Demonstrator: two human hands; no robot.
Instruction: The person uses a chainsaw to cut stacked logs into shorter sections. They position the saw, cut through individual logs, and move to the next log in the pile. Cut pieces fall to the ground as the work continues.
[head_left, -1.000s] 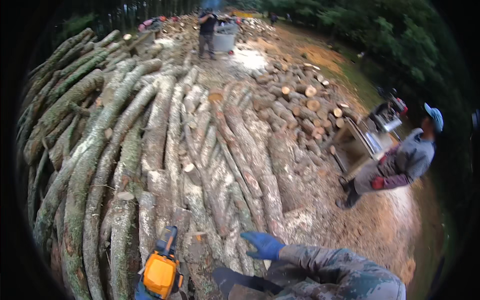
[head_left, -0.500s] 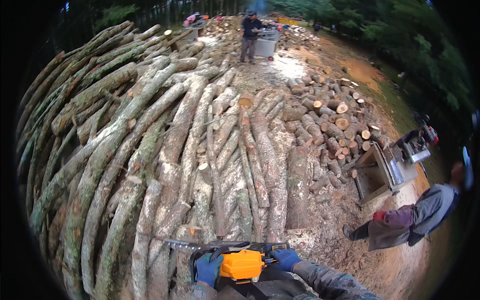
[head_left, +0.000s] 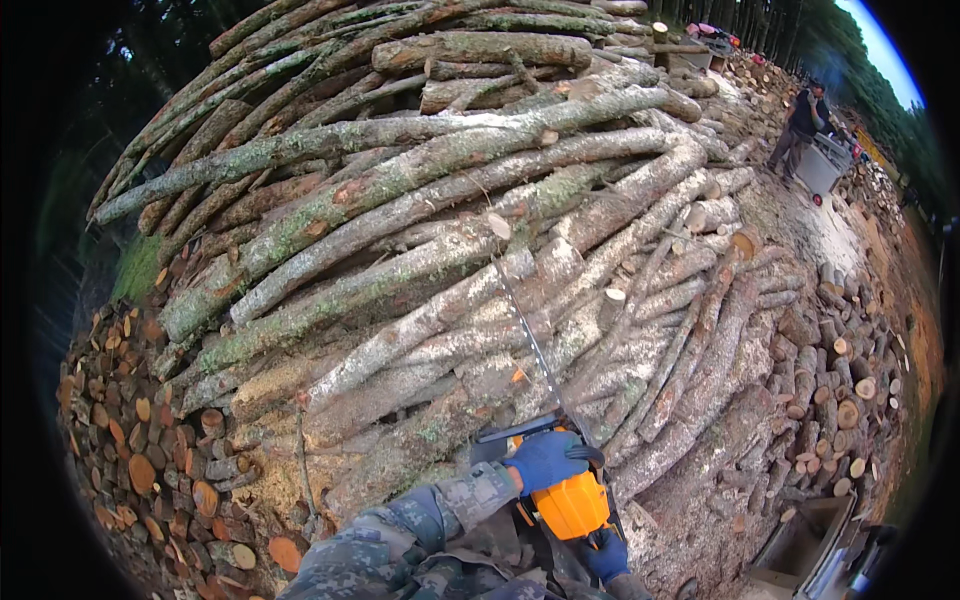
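Both gloved hands hold an orange and black chainsaw (head_left: pixel 572 506). My left hand (head_left: pixel 545 460), in a blue glove, is closed around the front handle. At the back of the saw my right hand (head_left: pixel 606 556), also blue-gloved, is wrapped round the rear handle; its fingers are partly hidden. The long guide bar (head_left: pixel 532 345) points forward and slightly left, above the pile of logs. Its tip lies near a pale log (head_left: pixel 440 318) with a cut end; whether it touches cannot be made out. Sawdust coats many of the logs around the bar.
Long mossy logs (head_left: pixel 390 190) are stacked ahead and to the left. Short cut rounds (head_left: pixel 142 475) are heaped at lower left, with another heap of rounds (head_left: pixel 845 410) at right. A person (head_left: pixel 800 130) stands by a grey machine (head_left: pixel 822 168) at far right. A box-like stand (head_left: pixel 805 540) is at lower right.
My view has swung left, bringing the left heap of rounds into sight. The guide bar pointed left across the logs before and now points forward. The nearby person at right has left the view.
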